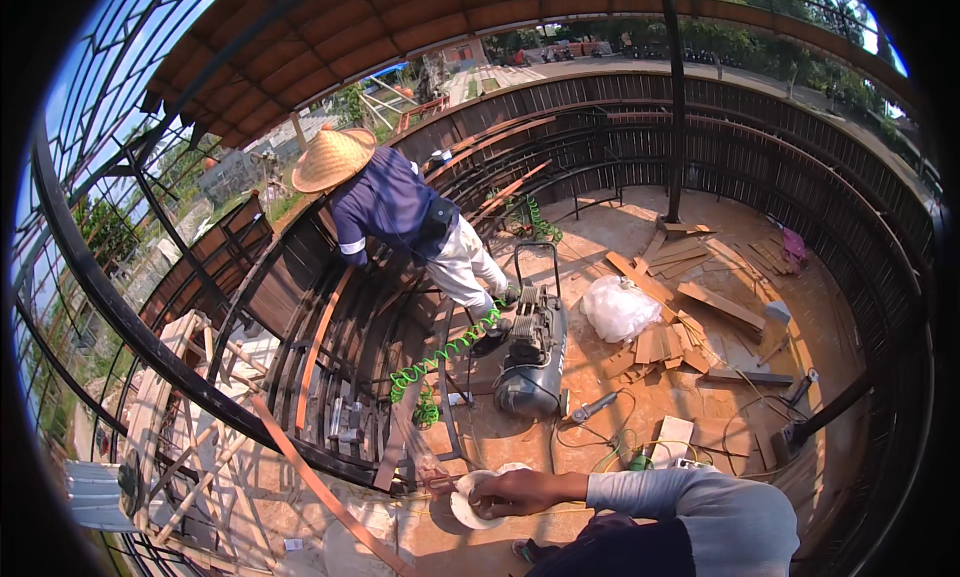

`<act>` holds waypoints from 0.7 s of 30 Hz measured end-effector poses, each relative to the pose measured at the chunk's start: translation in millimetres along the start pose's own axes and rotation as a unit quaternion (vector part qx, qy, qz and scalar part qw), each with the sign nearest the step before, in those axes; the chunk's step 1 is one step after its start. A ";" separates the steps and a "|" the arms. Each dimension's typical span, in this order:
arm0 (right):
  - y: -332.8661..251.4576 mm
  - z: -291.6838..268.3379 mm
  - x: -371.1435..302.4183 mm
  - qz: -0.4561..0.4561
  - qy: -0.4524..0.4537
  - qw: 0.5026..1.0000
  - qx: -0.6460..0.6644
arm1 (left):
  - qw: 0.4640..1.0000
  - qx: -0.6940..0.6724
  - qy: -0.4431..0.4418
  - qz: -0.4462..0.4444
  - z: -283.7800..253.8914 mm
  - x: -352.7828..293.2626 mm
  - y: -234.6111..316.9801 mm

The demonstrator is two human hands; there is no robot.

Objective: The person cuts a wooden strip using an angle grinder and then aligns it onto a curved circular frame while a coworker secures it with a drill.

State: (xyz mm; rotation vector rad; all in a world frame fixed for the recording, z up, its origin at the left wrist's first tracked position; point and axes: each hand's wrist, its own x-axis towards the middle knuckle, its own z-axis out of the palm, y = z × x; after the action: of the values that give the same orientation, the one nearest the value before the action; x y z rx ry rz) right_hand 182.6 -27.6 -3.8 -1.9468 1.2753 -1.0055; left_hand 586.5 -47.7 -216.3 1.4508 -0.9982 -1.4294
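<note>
Roundish pale pc point(466, 512), smooth-looking, under bare R hand point(520, 493)

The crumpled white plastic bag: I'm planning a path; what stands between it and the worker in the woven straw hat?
A black air compressor stands between the bag and the worker, in the head view.

The bent right arm point(680, 492) stretches leftward, its hand point(520, 493) palm-down, fingers point(484, 493) curled.

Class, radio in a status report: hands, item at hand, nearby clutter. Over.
Left hand out of view. Right hand at round pale object, grip unclear. Compressor and green coiled hose stand beyond it; the way between looks unblocked.
</note>
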 end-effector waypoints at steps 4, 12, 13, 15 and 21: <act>15.0 -9.4 -11.1 0.131 0.078 0.987 -0.051 | 0.998 -0.026 -0.037 -0.051 -41.9 49.7 1.3; -14.4 2.6 -54.1 0.196 0.021 0.977 -0.079 | 0.984 0.137 -0.106 0.034 60.1 -12.3 110.7; -19.2 4.1 -59.6 0.171 0.009 0.982 -0.077 | 0.977 0.183 -0.104 0.040 67.3 -6.7 99.1; -12.1 12.0 -84.4 0.116 0.008 0.989 -0.095 | 0.967 0.196 -0.155 0.043 85.1 -7.9 85.1; -18.6 -6.9 -167.7 0.218 0.044 0.966 -0.129 | 0.942 0.226 -0.179 0.171 134.9 -46.9 69.2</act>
State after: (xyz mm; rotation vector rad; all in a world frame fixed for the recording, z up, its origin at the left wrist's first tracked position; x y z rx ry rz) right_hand 143.3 134.5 -30.2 -1.6971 1.8624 -0.7369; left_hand 451.7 -30.5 -134.3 1.2553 -1.8107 -1.2772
